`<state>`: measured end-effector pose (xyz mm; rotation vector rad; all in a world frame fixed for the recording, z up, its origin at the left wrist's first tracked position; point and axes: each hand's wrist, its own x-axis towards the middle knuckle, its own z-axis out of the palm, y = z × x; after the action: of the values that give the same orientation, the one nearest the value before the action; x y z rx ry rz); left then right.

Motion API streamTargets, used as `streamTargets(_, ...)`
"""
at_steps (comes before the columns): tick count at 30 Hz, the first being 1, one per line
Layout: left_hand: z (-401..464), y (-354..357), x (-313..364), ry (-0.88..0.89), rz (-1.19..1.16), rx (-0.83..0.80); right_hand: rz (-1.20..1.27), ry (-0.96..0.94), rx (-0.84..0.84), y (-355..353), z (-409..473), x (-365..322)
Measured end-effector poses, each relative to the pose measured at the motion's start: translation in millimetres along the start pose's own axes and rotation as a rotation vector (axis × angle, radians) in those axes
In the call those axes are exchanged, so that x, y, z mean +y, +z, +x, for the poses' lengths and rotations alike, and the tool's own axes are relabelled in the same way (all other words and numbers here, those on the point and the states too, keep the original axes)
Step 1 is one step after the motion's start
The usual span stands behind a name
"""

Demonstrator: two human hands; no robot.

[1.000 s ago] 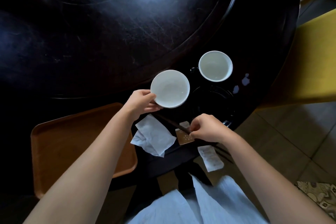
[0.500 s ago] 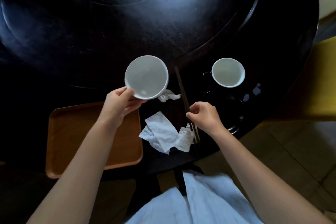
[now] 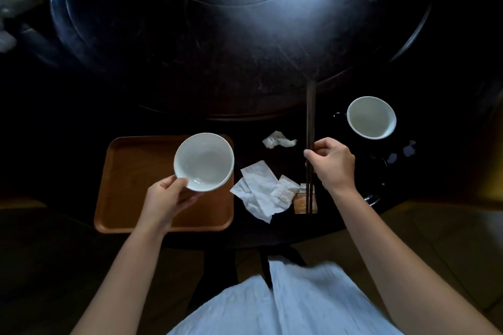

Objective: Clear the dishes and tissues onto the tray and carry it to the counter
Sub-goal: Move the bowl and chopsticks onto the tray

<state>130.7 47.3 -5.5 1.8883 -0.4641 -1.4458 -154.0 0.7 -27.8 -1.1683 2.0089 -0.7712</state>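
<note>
Fingers of the left hand (image 3: 166, 200) are pinching the near rim of a white bowl (image 3: 204, 162), thumb on the inside edge and the other fingers curled under it, and the hand is holding the bowl tilted over the right part of a brown wooden tray (image 3: 130, 179). Whether the bowl is touching the tray floor cannot be told from this angle. The tray is lying on the near edge of the dark round table (image 3: 245, 62), to the left of the person's body, and nothing else is showing on its bare surface.

The right hand (image 3: 333, 162) is closing around a pair of dark chopsticks (image 3: 309, 122), thumb and forefinger pinching them near the middle. The sticks are running straight away from the person, with their far tips reaching toward the raised turntable in the table's centre and their near ends lying over a small orange-brown paper packet (image 3: 302, 202) at the table edge.

Between the two hands, a flat white tissue (image 3: 257, 189) is lying unfolded on the table, and a smaller folded white wrapper (image 3: 284, 193) is resting on its right corner, just beside the packet. A crumpled tissue (image 3: 279, 140) is lying farther out, just left of the chopsticks. A white cup (image 3: 371, 117) is standing upright beyond the right hand, well apart from the tray. A pale blue garment (image 3: 285, 304) is filling the bottom of the view.
</note>
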Motion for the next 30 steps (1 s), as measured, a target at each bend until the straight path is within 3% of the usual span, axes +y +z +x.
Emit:
streamTargets(4,0.6,-9.1,-4.7,-0.009,-0.025,0.007,0.196,0.061,-0.103,0.1,-5.3,-7.4)
streamTargets(10,1.0,-34.2,-11.6,-0.021,-0.094,0.050,0.585,0.175,-0.437,19.4,-19.4,-46.6)
streamTargets(15,13.5,-74.6,-15.7,0.013,-0.186,0.150,0.637,0.209,-0.598,52.9,-24.0,-76.6)
streamTargets(22,61.3,-135.0,-11.9,-0.014,-0.164,0.173,0.297,-0.006,-0.489,112.2,-38.5,-110.5)
streamTargets(30,84.8,-157.3,-9.6,-0.062,-0.102,0.086,-0.382,-0.345,-0.333,175.9,-40.8,-132.0)
